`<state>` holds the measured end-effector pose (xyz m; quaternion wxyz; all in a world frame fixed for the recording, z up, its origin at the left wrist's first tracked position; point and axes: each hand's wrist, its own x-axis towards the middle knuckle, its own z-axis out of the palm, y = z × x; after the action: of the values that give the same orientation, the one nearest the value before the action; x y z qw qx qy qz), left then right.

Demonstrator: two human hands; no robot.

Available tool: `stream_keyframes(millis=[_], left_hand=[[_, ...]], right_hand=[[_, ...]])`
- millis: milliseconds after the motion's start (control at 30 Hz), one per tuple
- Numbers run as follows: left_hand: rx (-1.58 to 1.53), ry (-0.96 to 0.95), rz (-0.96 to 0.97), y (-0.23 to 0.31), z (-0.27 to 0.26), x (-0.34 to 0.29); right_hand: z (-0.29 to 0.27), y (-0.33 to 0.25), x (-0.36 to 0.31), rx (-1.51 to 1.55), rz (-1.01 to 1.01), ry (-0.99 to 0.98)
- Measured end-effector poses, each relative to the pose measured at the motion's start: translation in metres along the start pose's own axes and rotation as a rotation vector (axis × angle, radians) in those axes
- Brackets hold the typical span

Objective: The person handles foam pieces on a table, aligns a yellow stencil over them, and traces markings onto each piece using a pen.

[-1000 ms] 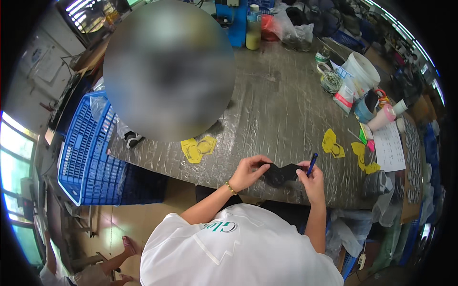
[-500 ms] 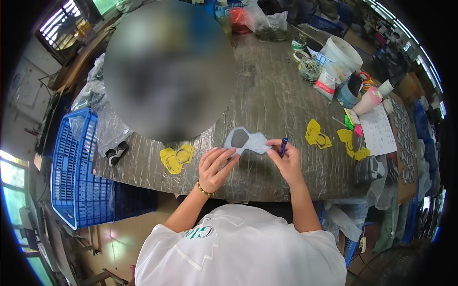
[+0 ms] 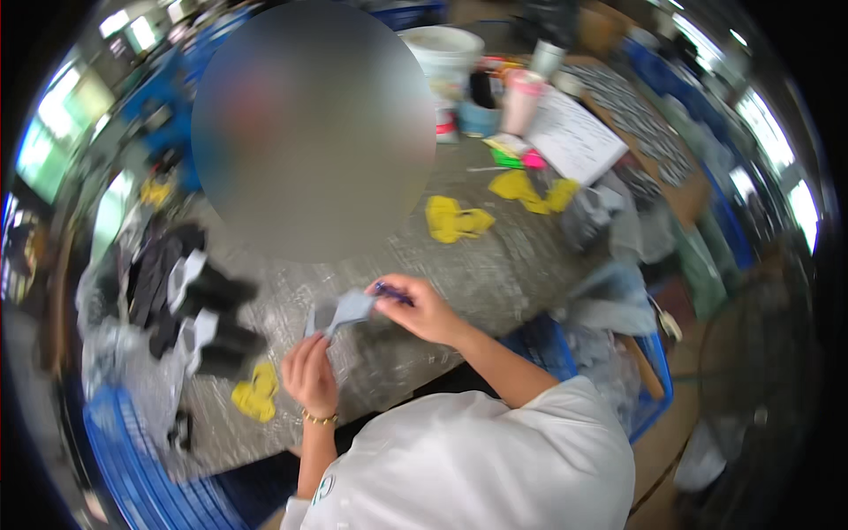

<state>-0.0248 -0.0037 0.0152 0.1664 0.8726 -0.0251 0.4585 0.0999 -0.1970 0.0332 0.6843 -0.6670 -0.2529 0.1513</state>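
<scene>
Centrally, a grey piece (image 3: 353, 306) was held over the table (image 3: 499, 269). Left hand (image 3: 309, 375): bent, fingers together, tips at the piece's near edge; whether pinching, could not be told. Right hand (image 3: 415, 309): closed on its right end and a pen (image 3: 393, 293). Table edge: ran nearside of the piece; bare table lay rightward, before yellow cutouts (image 3: 455, 221).

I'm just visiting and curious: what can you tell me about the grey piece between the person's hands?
The grey piece looks thin and flat, perhaps fabric or foam: two lobes joined at a narrower waist, pale with a darker patch on the left lobe. It slants over the table, its right end higher in view. The right hand holds that end; the left hand meets its lower left. Blur hides finer detail.
</scene>
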Motion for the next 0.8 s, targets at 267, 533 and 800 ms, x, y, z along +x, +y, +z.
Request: stream_keyframes(millis=[267,533,800], left_hand=[[-0.730,-0.126,-0.661,0.013,0.059,0.012],[-1.136,-0.264,-1.112,0.045,0.088,0.049],[-0.145,0.184,-0.050,0.016,0.063,0.108]], right_hand=[[-0.202,-0.076,-0.063,-1.100,-0.119,0.775],[-0.256,-0.069,-0.084,-1.100,0.011,0.814],[-0.210,-0.026,-0.057,-0.857,0.021,0.527]])
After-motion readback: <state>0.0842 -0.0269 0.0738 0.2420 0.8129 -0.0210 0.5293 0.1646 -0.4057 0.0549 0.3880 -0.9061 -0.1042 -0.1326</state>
